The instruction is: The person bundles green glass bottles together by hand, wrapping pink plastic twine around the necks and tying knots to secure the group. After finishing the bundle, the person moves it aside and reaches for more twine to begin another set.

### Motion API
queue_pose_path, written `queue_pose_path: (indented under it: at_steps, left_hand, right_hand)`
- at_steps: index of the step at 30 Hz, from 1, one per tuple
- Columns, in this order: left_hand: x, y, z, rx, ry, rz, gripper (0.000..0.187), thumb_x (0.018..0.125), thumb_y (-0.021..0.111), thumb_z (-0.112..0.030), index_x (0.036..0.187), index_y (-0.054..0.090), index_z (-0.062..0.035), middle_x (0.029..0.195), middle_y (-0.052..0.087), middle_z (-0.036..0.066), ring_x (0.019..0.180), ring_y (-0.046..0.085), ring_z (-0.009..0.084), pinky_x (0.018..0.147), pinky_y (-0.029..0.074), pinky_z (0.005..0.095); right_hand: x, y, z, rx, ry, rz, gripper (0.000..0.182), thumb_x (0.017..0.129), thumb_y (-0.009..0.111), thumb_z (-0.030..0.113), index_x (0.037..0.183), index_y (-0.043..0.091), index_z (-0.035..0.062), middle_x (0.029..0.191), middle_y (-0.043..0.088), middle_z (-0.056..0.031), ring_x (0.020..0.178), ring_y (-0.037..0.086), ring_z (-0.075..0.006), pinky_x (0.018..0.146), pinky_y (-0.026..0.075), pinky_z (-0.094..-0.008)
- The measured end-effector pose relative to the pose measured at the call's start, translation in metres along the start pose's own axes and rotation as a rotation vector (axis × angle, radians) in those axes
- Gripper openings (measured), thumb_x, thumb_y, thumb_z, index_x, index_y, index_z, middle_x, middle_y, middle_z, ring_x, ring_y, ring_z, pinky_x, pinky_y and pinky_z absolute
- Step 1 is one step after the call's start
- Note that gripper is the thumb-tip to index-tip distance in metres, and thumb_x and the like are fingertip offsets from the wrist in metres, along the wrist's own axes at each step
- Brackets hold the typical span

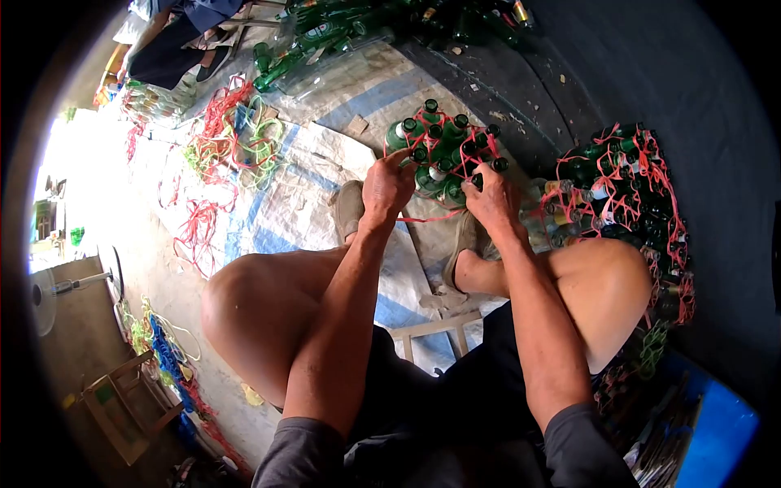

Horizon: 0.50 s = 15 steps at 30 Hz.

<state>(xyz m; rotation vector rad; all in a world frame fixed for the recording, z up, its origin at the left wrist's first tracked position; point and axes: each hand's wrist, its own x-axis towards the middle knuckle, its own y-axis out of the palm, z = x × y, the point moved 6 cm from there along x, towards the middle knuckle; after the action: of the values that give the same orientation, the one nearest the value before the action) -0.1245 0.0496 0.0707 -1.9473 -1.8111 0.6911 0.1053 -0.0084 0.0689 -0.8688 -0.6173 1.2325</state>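
Observation:
A cluster of green glass bottles (pixel 440 149) stands upright between my feet, with pink string (pixel 431 218) wound among the necks. My left hand (pixel 388 189) is at the cluster's near left side, fingers closed at the string by a bottle neck. On the near right side, my right hand (pixel 494 195) pinches the string beside another neck. The fingertips of both hands are partly hidden. A loose strand of the string sags below the cluster, between my hands.
Tied bottles (pixel 626 179) stand on the right. Loose green bottles (pixel 325 32) lie at the back. Tangled red and green string (pixel 236 138) lies on the white-and-blue sheet (pixel 317 163). A fan (pixel 45 297) is at left; another person's legs (pixel 175 49) show at upper left.

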Motion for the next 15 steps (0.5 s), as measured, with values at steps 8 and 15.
queue_pose_path:
  at_steps: [8,15]
  left_hand:
    - [-0.027,-0.003,-0.002,0.031,-0.050,0.008,0.034,0.093,0.070,-0.024,0.123,0.080,-0.0133,0.096,0.076,0.025,0.093,0.076,0.0440,0.081,0.060,0.0498]
    - [-0.068,0.004,0.005,0.039,0.028,-0.048,0.032,0.094,0.069,-0.019,0.120,0.080,-0.0054,0.079,0.072,0.025,0.070,0.076,0.0323,0.071,0.058,0.0424]
  right_hand:
    - [-0.001,-0.002,-0.008,-0.045,-0.031,0.049,0.030,0.087,0.077,0.021,0.114,0.070,0.0112,0.104,0.076,-0.0234,0.097,0.071,-0.0490,0.080,0.055,-0.0561]
    - [0.006,0.003,-0.023,-0.001,-0.094,0.117,0.028,0.086,0.071,0.007,0.112,0.065,0.0116,0.108,0.074,-0.0239,0.102,0.069,-0.0498,0.081,0.053,-0.0573]
